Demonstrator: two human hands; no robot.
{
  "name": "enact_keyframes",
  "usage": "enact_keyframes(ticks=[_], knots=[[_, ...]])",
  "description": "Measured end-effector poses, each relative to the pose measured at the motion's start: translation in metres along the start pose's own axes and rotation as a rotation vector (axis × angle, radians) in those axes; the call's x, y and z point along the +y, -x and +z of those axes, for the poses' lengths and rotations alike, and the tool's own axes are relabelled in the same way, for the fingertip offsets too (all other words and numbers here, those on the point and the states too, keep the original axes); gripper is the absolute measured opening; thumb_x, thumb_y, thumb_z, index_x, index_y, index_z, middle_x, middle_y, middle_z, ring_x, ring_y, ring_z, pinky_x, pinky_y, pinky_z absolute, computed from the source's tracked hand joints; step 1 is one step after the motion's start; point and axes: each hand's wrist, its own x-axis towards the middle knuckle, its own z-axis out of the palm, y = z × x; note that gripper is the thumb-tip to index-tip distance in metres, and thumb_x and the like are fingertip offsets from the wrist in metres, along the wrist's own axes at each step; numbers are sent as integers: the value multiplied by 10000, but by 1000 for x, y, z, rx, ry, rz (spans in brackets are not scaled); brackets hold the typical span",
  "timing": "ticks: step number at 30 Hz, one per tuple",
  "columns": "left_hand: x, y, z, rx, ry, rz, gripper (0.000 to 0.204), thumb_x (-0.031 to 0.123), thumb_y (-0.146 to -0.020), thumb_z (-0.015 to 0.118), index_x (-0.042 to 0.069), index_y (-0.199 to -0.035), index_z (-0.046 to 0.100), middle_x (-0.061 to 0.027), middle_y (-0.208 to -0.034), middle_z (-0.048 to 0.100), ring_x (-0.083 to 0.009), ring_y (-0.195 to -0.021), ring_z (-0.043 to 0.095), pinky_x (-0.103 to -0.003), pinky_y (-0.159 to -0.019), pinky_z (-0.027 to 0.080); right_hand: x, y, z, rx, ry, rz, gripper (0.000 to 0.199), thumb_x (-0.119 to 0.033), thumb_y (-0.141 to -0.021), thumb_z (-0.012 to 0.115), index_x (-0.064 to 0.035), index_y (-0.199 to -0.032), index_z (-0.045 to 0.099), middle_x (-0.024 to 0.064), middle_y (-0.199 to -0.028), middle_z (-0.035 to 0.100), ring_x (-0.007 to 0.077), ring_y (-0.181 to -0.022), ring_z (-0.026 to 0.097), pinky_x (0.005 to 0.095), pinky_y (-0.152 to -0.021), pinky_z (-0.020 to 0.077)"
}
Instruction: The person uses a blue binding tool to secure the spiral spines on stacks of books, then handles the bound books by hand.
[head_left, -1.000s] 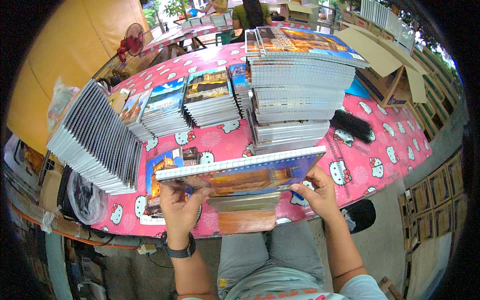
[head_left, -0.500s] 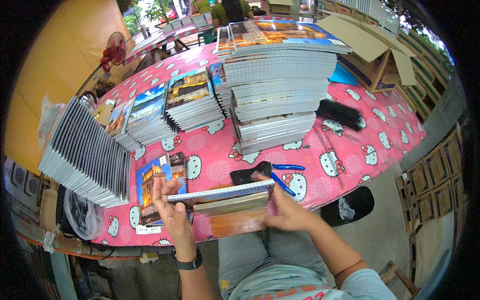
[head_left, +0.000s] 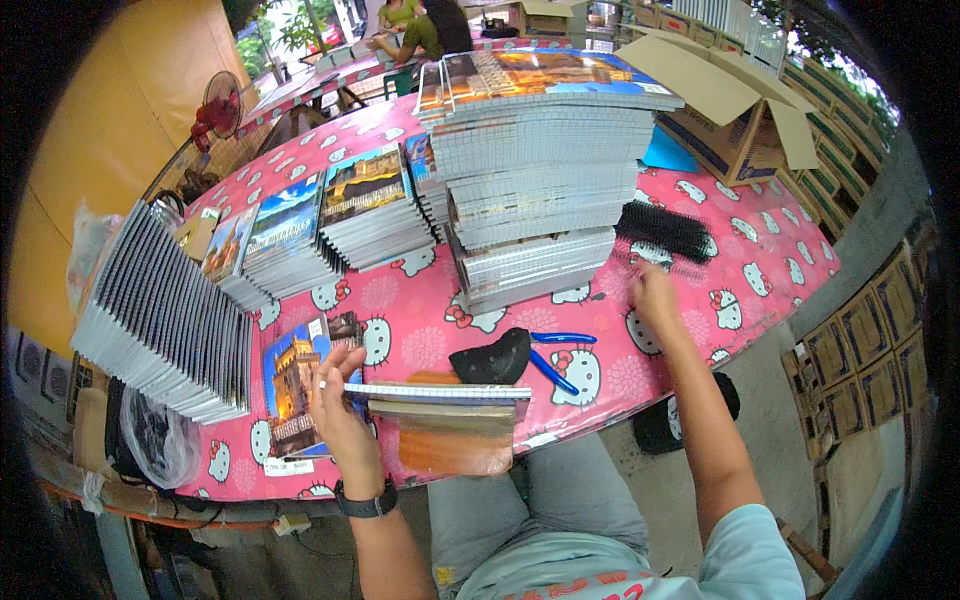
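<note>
My left hand (head_left: 345, 405) is closed round the left end of a notebook (head_left: 440, 391), held on edge with its white row of punched holes upward. The notebook rests against a wooden block (head_left: 455, 445) at the table's front edge. My right hand (head_left: 655, 300) is stretched out to the right, fingers drawn together beside a pile of black spiral binding coils (head_left: 665, 232). What its fingertips hold, if anything, is too small to make out. Blue-handled pliers (head_left: 560, 360) and a black cushion-like piece (head_left: 490, 357) lie beyond the notebook. Near my left hand lies a notebook with a tower cover (head_left: 295, 390).
A tall notebook stack (head_left: 545, 170) stands mid-table. A long row of spiral-bound notebooks (head_left: 165, 310) and smaller stacks (head_left: 290, 235) fill the left. An open carton (head_left: 740, 125) sits at the far right, a red fan (head_left: 218, 110) at the far left. Two people sit at a farther table.
My right hand has let go of the notebook's right end and moved right to the coils. My left hand still holds the notebook. The loose coil on the table no longer shows in its place.
</note>
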Motion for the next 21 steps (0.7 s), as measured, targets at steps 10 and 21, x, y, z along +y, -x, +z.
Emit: enact_keyframes(ticks=[10, 21], knots=[[8, 14, 20, 186, -529, 435, 562, 249, -905, 458, -9, -1379, 301, -186, -1420, 306, -317, -1328, 251, -418, -1083, 173, -17, 2, -22, -255, 0, 12, 226, -181, -871, 518, 20, -964, 565, 253, -1002, 582, 399, -916, 568, 456, -789, 445], [27, 60, 80, -350, -939, 499, 703, 445, -658, 730, 56, -1207, 526, -59, -998, 572, -244, -1029, 511, -635, -1014, -66, -134, 89, -99, -457, -774, -214, 288, -110, -855, 578, -49, -1137, 587, 118, -881, 567, 215, -835, 550, 307, -765, 445]])
